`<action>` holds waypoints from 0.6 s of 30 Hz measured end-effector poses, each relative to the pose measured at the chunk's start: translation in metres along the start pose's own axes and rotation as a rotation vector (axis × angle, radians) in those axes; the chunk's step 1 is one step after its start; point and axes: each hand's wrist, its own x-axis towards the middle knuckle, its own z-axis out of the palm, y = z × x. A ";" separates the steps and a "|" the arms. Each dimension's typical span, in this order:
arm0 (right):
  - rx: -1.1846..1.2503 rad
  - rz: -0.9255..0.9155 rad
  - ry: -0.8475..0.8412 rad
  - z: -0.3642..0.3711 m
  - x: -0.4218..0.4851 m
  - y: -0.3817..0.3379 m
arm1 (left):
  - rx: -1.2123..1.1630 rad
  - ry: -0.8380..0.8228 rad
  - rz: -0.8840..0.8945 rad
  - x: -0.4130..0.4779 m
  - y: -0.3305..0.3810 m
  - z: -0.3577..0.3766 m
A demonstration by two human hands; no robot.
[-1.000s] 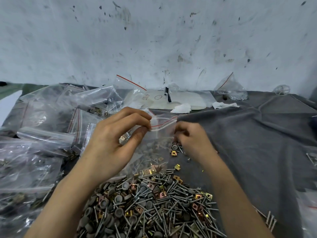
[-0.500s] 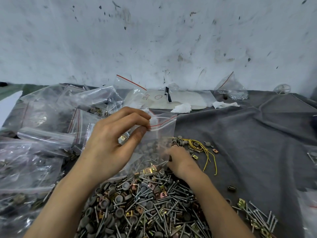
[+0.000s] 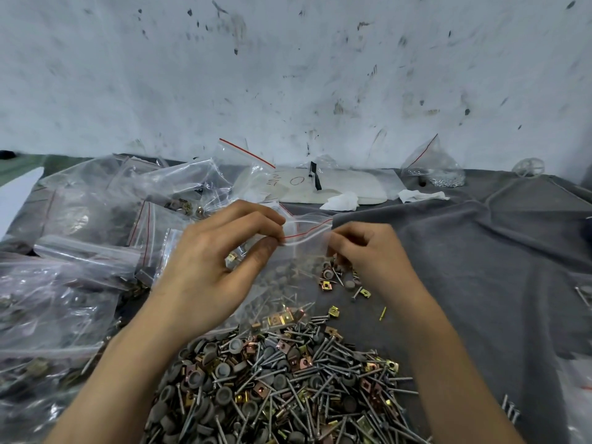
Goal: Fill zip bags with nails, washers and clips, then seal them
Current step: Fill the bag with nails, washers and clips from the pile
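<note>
A clear zip bag (image 3: 288,277) with a red line at its top hangs over the grey cloth, with some nails, washers and clips in its bottom. My left hand (image 3: 217,264) pinches the left end of the bag's mouth between thumb and fingers. My right hand (image 3: 362,251) is at the right end of the open mouth. Its fingertips are bunched together on small hardware pieces, which are mostly hidden. A big heap of nails, grey washers and gold clips (image 3: 275,379) lies just below the bag.
Many clear zip bags (image 3: 73,251), some filled, are piled at the left. Loose clips and washers (image 3: 339,283) lie under my right hand. At the back are a white packet (image 3: 346,184), crumpled tissues and a bag of small metal parts (image 3: 439,171). Grey cloth (image 3: 480,267) stretches right.
My right hand dropped to the heap half a second ago and has come back up to the bag's mouth. My left hand has kept the bag in place.
</note>
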 end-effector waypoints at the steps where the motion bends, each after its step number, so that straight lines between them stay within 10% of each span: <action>1: 0.073 -0.012 0.004 -0.002 -0.001 -0.006 | -0.002 -0.002 0.001 0.000 0.000 0.000; 8: 0.447 -0.030 -0.007 -0.013 -0.011 -0.035 | -0.024 -0.049 -0.014 0.000 0.003 0.003; 18: 0.192 -0.077 -0.144 -0.002 -0.026 -0.057 | -0.004 -0.003 -0.054 -0.002 0.016 0.008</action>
